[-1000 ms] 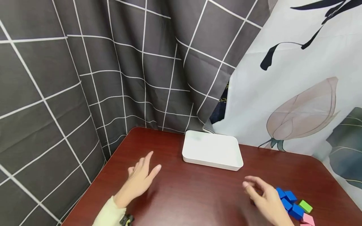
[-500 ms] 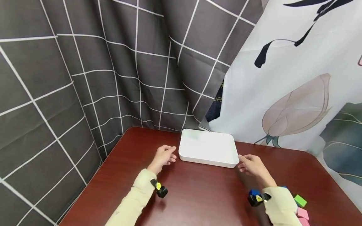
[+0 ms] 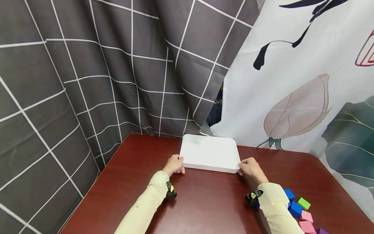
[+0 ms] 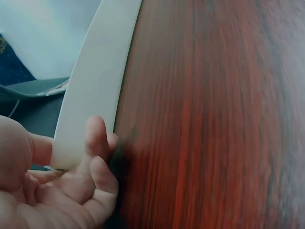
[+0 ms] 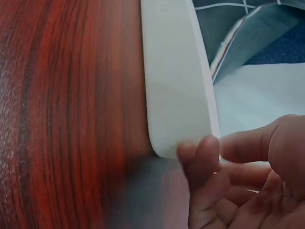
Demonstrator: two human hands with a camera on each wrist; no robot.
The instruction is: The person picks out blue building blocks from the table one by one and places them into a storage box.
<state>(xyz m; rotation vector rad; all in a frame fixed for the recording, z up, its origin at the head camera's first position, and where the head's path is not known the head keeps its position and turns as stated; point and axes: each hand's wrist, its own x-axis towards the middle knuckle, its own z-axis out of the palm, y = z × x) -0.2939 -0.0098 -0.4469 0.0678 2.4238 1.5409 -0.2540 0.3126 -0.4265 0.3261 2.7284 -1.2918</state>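
A shallow white rectangular tray (image 3: 208,151) lies at the back of the dark red wooden table. At its near left corner my left hand (image 3: 174,165) grips the side; in the left wrist view the thumb is over the rim and curled fingers (image 4: 96,136) lie against the outer wall. My right hand (image 3: 249,168) pinches the near right corner, and the right wrist view shows its thumb at the rim with bent fingers (image 5: 205,160) on the outside of the tray wall (image 5: 178,81).
Several blue blocks (image 3: 295,210), a green block (image 3: 304,203), pink blocks (image 3: 306,216) and a purple block (image 3: 322,231) lie at the right, beside the right sleeve. A dark checked curtain (image 3: 131,81) and a white flowered curtain (image 3: 248,107) hang behind the table (image 3: 204,201).
Both hands have moved forward and inward to the tray's near corners, from apart over the table to gripping it. The view has shifted slightly, showing more blocks at the right.
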